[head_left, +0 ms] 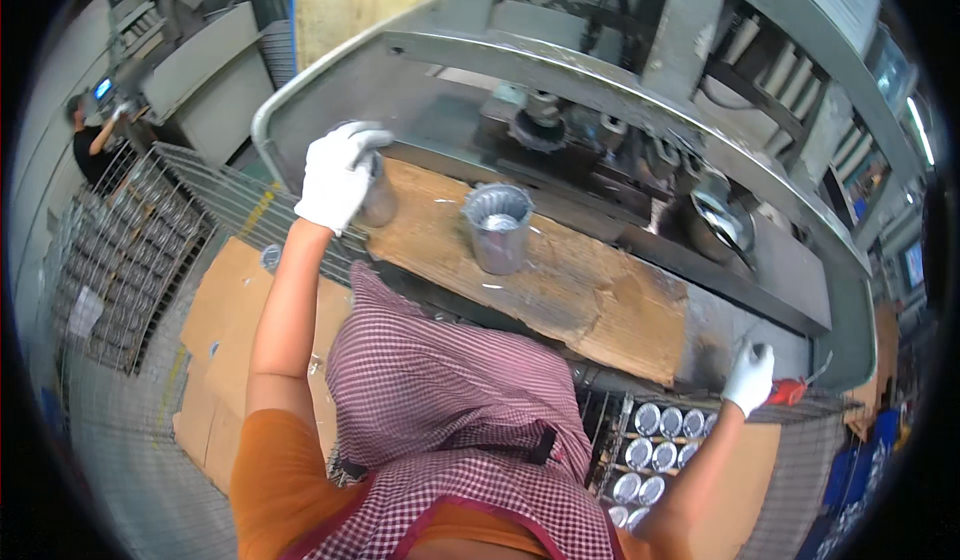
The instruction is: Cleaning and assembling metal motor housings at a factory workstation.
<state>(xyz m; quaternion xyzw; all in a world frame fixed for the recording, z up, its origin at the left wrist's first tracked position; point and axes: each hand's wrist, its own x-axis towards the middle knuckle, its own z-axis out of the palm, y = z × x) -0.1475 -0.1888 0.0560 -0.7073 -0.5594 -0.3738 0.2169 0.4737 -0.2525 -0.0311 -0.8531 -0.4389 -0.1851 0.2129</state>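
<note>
My left hand (335, 177), in a white glove, is closed round the upper part of a grey metal cup (379, 203) at the left end of a worn wooden board (600, 305). A second metal cup (499, 243) with a ragged, fluted rim stands upright near the middle of the board, apart from both hands. My right hand (750, 378), also gloved and with dark fingertips, is closed at the right, beside a red object (788, 392). Whatever it may hold is hidden.
Behind the board stands a grey press with tooling (540, 125) and a curved guard rail (560, 55). A metal bowl (715, 225) sits on the machine bed. Below right, a rack holds several shiny round metal pieces (638, 453). Cardboard (235, 320) and a loaded wire cage (120, 280) lie left; a person (92, 150) stands beyond.
</note>
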